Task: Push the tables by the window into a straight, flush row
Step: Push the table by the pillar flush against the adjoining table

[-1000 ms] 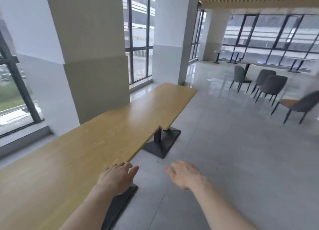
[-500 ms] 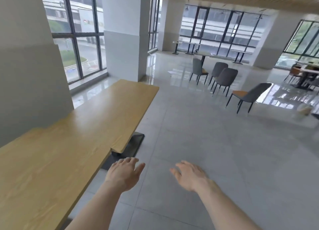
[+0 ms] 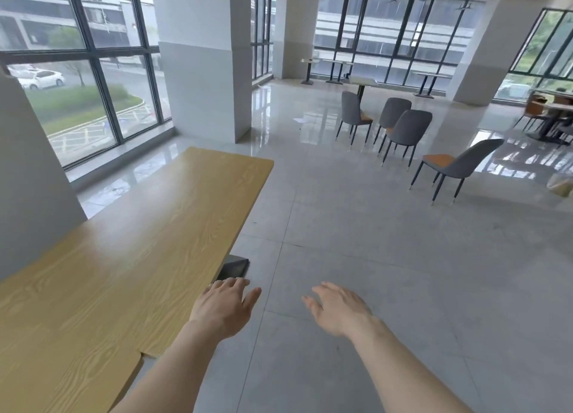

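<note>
Two light wooden tables stand end to end along the window side on the left. The far table (image 3: 186, 220) sticks out a little past the near table (image 3: 62, 369), leaving a small step where their edges meet at the lower left. My left hand (image 3: 224, 307) hovers open at the far table's aisle-side edge, fingers spread, holding nothing. My right hand (image 3: 338, 309) is open over the floor, to the right of the tables, palm down. The far table's dark base plate (image 3: 234, 267) shows just beyond my left hand.
A white pillar (image 3: 201, 56) stands past the far table's end, another wall block (image 3: 28, 177) at the left. Grey chairs (image 3: 403, 130) and one chair (image 3: 459, 164) stand on the tiled floor to the right. More tables stand by the far windows.
My view has moved forward along the tables and turned right. The step between the two tabletops has slid from ahead of me to my lower left. Both hands stay open.
</note>
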Demonstrator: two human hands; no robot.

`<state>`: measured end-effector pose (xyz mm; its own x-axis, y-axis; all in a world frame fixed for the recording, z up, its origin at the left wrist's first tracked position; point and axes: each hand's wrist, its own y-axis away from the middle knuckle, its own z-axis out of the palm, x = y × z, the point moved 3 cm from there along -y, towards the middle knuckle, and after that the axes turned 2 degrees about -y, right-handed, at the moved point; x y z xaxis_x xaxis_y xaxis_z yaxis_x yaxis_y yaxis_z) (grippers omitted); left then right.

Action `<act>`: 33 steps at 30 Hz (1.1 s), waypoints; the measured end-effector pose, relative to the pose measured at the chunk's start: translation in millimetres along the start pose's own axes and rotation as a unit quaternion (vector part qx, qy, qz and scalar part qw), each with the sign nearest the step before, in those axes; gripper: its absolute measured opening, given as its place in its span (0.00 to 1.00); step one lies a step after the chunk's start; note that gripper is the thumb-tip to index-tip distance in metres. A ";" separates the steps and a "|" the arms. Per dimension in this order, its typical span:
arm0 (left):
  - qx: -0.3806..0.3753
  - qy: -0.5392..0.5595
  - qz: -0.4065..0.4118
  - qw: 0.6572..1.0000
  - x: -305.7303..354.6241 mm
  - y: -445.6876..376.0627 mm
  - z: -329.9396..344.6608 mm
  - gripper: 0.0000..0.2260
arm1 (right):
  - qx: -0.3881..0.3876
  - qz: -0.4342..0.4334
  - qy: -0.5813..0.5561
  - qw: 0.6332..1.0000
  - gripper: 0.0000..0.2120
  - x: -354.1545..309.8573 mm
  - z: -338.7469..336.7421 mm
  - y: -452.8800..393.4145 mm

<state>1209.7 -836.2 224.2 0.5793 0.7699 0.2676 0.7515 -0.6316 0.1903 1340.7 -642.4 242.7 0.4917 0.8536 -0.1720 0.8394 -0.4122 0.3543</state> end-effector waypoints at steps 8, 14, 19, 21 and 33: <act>0.008 0.030 -0.078 0.996 -7.1 -163.7 -40.0 0.27 | -0.028 -0.049 0.026 0.998 0.29 23.3 -68.7 -200.2; 0.008 0.065 -0.169 0.983 -64.2 -222.8 -39.2 0.28 | -0.076 -0.110 0.062 0.989 0.29 -25.8 -84.5 -311.8; 0.058 0.111 -0.269 0.955 -131.7 -246.9 -18.4 0.28 | -0.097 -0.202 0.099 0.969 0.28 -98.5 -68.0 -398.0; 0.097 0.122 -0.314 0.937 -157.2 -249.7 -5.0 0.28 | -0.094 -0.250 0.110 0.957 0.28 -133.3 -52.8 -424.9; 0.201 0.088 -0.524 0.823 -210.0 -234.7 125.2 0.27 | -0.045 -0.550 0.125 0.824 0.34 -253.5 102.4 -499.0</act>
<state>951.2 -838.2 5.2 -0.4808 0.8257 0.2950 0.8739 0.4787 0.0843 821.0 -685.7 15.4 -0.6289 0.7385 -0.2430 0.7192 0.6714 0.1790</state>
